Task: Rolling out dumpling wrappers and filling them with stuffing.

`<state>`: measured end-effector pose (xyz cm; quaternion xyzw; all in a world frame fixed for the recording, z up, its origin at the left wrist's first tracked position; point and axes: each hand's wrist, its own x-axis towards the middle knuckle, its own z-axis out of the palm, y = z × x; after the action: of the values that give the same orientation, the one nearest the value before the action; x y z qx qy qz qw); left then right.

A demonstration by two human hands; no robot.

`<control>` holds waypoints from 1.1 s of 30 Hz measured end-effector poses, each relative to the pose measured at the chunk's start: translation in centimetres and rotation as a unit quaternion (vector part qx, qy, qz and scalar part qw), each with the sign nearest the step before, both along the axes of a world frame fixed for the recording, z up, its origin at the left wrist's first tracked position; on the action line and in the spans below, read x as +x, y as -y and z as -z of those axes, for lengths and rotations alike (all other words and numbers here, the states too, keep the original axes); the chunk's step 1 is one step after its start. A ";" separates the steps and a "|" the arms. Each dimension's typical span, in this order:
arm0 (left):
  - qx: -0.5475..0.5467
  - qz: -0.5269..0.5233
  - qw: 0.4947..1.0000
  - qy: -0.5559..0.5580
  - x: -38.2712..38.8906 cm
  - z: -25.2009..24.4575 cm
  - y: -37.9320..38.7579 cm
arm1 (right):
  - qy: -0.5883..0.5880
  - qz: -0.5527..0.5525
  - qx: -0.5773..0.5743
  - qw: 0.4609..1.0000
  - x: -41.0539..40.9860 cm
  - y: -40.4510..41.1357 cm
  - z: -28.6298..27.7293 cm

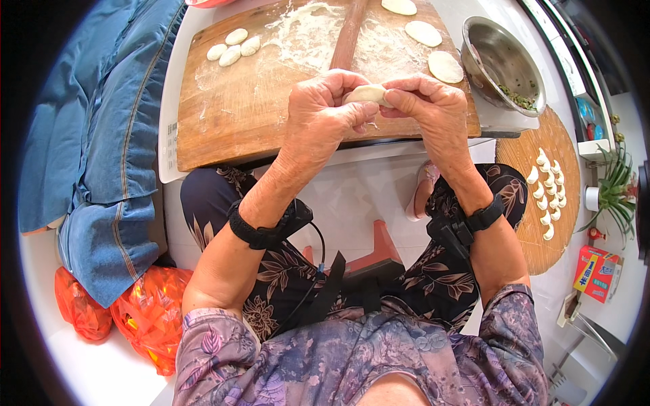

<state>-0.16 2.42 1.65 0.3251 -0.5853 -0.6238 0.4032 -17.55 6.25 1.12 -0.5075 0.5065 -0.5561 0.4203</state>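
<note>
A folded dough dumpling is pinched between my two hands, above the near edge of a floured wooden board. My left hand grips its left end with thumb and fingers. On the other end, the thumb and forefinger of my right hand press the dough edge. Just beyond my hands lies a wooden rolling pin, its near end close to my left knuckles. Flat round dough wrappers rest along the board's right side. Several small dough pieces sit at the board's left.
Right of the board, a steel bowl holds a little chopped green filling. Several shaped dumplings lie on a round woven mat. A denim-covered seat and red plastic bags are at left; a potted plant stands at right.
</note>
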 end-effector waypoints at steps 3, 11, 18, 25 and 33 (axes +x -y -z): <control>0.003 0.007 1.000 -0.003 0.0 0.1 0.0 | -0.008 0.003 -0.001 1.000 0.0 0.0 0.0; -0.006 0.009 1.000 0.009 0.1 0.1 0.0 | 0.001 0.003 0.007 1.000 0.1 -0.2 0.0; -0.009 0.014 1.000 0.003 0.0 0.2 0.0 | -0.038 0.006 -0.016 0.999 0.1 -0.3 0.2; -0.002 0.019 1.000 0.002 -0.1 0.5 -0.1 | -0.114 0.019 -0.047 0.992 -0.1 -0.3 0.1; -0.010 0.013 1.000 0.003 -0.2 0.5 -0.1 | -0.126 0.006 -0.070 0.990 -0.2 -0.2 0.0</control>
<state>-0.32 2.51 1.14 0.3153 -0.5972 -0.6218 0.3967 -17.74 6.47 1.09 -0.5982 0.5185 -0.5244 0.3134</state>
